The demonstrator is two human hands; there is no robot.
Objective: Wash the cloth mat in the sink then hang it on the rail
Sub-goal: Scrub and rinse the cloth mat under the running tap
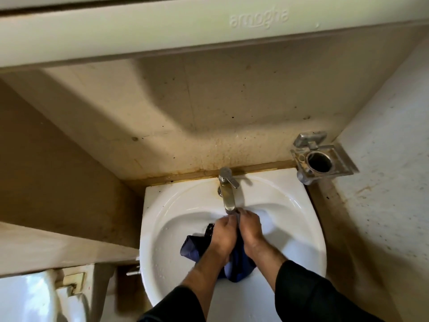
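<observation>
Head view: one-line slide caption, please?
Both hands, left hand and right hand, grip blue cloth mat under tap in white sink.

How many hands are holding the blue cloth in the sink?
2. The left hand and the right hand both grip the blue cloth, side by side just below the tap spout, over the white sink.

Dark blue cloth mat (239, 263), white sink (181, 205), black sleeves (308, 289), silver tap (226, 191).
</observation>
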